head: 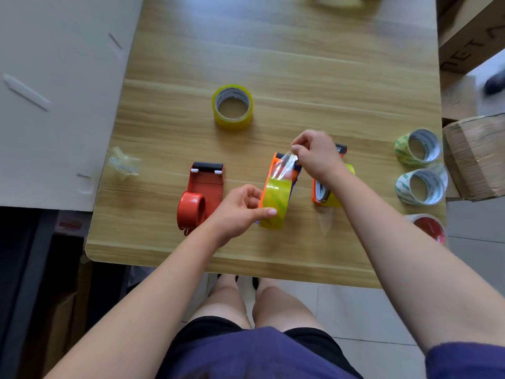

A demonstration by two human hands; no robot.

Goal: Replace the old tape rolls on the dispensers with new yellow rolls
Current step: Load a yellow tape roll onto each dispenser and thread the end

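An orange dispenser [269,170] stands on edge at the table's middle with a yellow roll [276,201] mounted on it. My left hand [240,209] grips that roll, thumb across its face. My right hand [314,157] pinches the clear tape end [284,166] pulled up over the dispenser's front. A red dispenser [200,192] lies to the left with a bare hub. A third orange dispenser [323,194] carrying a yellow roll sits behind my right forearm. A spare yellow roll [232,106] lies flat further back.
Two green-and-white tape rolls [418,146] [420,187] and a red-cored roll [429,228] lie along the wooden table's [300,64] right edge beside a cardboard box [475,157]. A crumpled tape scrap [123,162] lies at the left edge, next to a white board [54,91].
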